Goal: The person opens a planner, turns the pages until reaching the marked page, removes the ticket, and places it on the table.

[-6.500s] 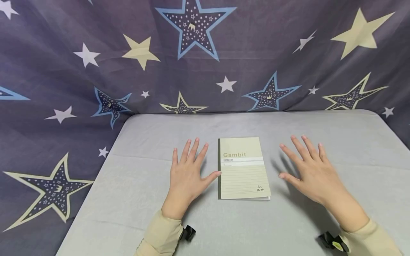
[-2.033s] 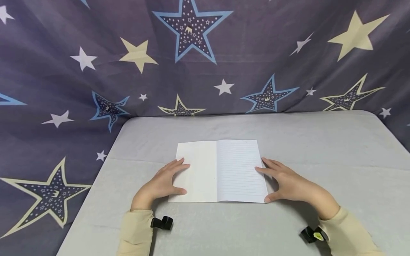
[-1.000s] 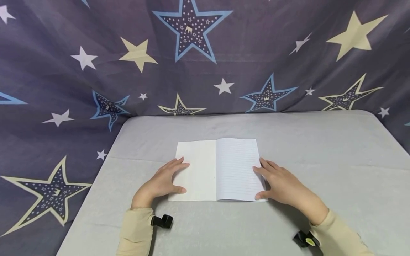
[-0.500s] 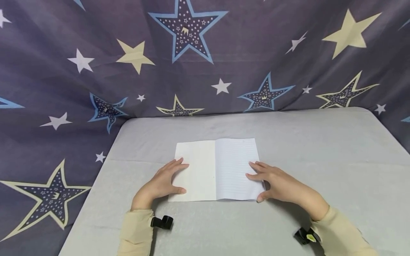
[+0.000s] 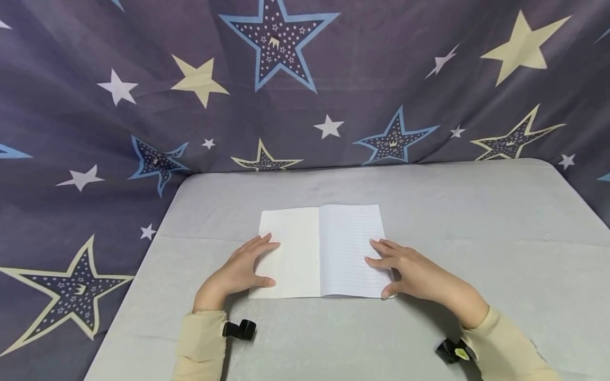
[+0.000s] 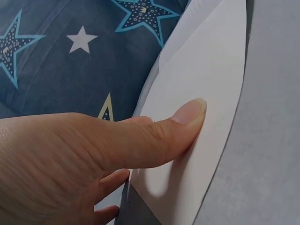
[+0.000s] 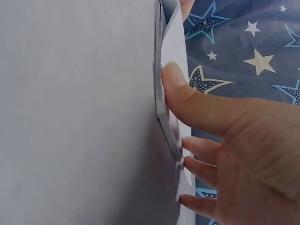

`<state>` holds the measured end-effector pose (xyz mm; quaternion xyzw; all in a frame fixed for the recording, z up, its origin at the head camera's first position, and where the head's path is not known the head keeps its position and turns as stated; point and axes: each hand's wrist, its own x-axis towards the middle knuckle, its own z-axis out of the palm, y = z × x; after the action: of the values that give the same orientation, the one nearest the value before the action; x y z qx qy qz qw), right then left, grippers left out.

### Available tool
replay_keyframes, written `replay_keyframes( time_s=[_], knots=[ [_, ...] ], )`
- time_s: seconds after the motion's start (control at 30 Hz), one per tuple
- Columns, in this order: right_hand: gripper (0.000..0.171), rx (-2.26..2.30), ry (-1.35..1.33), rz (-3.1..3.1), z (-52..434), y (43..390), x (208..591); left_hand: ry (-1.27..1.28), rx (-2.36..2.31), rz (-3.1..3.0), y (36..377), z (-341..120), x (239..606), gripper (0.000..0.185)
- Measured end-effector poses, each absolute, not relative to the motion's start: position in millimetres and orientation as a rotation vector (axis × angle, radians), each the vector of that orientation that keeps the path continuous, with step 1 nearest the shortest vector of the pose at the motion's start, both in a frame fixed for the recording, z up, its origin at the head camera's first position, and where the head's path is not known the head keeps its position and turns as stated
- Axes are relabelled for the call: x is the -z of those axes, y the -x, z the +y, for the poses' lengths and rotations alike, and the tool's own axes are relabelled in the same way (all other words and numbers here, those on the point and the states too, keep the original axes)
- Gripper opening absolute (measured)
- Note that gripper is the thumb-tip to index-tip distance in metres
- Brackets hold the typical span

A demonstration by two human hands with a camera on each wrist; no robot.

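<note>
A notebook point(image 5: 319, 251) lies open and flat on the grey table point(image 5: 452, 211), a blank page on the left and a lined page on the right. My left hand point(image 5: 245, 264) rests on the left page point(image 6: 211, 70) with straight fingers, and its thumb point(image 6: 187, 115) presses the paper. My right hand point(image 5: 402, 267) lies on the lined page's outer part. Its fingers are spread on the paper, and its thumb point(image 7: 176, 82) touches the page edge at the lower right corner point(image 5: 387, 294).
A dark cloth printed with stars point(image 5: 143, 79) hangs behind and to the left of the table. Small black devices sit at my left cuff point(image 5: 238, 329) and at my right cuff point(image 5: 450, 350). Grey tabletop stretches to the right of the notebook.
The notebook, closed at first, now lies open. Over the last second my right hand has slid left, further onto the lined page. My left hand has stayed put.
</note>
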<state>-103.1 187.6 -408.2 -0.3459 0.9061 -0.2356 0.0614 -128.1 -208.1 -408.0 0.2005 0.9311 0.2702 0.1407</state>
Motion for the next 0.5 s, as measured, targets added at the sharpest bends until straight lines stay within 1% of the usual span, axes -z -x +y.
replay_keyframes(
  time_s=[0.07,0.37,0.5],
  knots=[
    [0.072,0.708,1.037,2.753,186.3,103.0,408.7,-0.574,-0.781,2.686,128.4,-208.1,407.9,0.081],
    [0.061,0.684,1.0,2.847,180.3,100.9,411.9,-0.588,-0.777,2.695,127.9,-210.1,406.6,0.082],
    [0.064,0.579,0.963,2.948,177.7,98.3,412.1,-0.594,-0.784,2.692,128.3,-209.6,407.9,0.082]
  ],
)
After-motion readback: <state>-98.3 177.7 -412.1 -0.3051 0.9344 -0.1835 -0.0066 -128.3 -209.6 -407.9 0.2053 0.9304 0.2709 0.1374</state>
